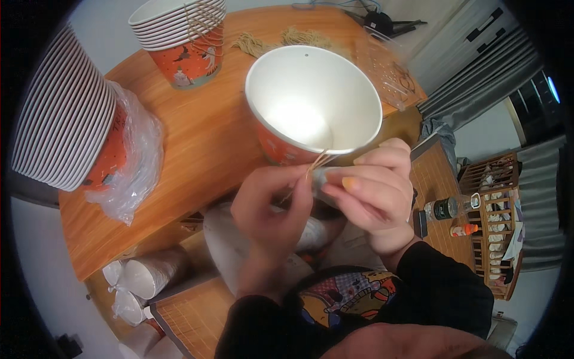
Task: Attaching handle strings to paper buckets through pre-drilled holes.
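A large paper bucket (314,99), white inside and orange outside, stands at the table's near edge with its mouth tilted toward me. One small hole shows near its far rim. Just below the near rim, my left hand (269,206) pinches a thin tan cord (317,160) between thumb and fingers. My right hand (379,188) is close beside it, its thumb and forefinger pressed together. Something small and pale shows at those fingertips, but I cannot make it out. The cord's lower end is hidden by my fingers.
A stack of orange buckets (185,51) with cords draped over it stands at the far left. Nearer, a taller stack (66,119) sits partly in clear plastic (140,161). Tan cord bundles (299,39) lie behind the bucket. Wrapped white cups (149,278) are below the table.
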A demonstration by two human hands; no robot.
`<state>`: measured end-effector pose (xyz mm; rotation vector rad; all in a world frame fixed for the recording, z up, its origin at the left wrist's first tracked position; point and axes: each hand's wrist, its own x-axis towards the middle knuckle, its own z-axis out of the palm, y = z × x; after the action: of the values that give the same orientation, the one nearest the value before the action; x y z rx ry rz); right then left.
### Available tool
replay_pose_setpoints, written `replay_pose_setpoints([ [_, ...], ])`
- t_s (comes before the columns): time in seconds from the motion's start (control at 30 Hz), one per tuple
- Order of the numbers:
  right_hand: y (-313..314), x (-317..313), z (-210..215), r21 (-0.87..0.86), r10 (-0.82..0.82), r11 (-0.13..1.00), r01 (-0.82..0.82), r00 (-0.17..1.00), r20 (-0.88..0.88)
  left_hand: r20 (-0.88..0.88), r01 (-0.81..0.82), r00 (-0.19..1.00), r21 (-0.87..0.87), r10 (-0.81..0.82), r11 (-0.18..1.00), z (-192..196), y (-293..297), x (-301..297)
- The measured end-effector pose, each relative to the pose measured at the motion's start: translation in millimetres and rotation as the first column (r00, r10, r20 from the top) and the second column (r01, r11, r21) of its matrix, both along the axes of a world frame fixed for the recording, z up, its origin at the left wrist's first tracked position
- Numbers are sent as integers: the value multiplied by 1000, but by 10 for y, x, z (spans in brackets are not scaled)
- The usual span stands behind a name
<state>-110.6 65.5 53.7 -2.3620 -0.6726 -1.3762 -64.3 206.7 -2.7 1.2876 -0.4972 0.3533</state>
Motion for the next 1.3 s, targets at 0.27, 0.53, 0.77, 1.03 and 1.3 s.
replay_pose_setpoints([
  [0.27, 23, 28, -30, -6, -39, 999, 39, 999, -27, 51, 44, 998, 23, -45, 999, 5, 22, -12],
  [0.53, 24, 55, 31, -58, -28, 998, 26, 999, -38, 239, -70, 970, 77, 50, 995, 11, 9, 14],
  [0.77, 18, 68, 55, -14, 38, 999, -39, 994, -103, 293, -82, 955, 97, 50, 992, 51, 31, 32],
  [1.03, 3, 112, -23, 89, 103, 991, -97, 992, -69, 289, -210, 941, 88, 177, 974, 74, 20, 49],
  [1.3, 22, 82, -17, 112, 49, 993, -39, 995, -92, 362, -261, 910, 114, 205, 959, 74, 25, 61],
])
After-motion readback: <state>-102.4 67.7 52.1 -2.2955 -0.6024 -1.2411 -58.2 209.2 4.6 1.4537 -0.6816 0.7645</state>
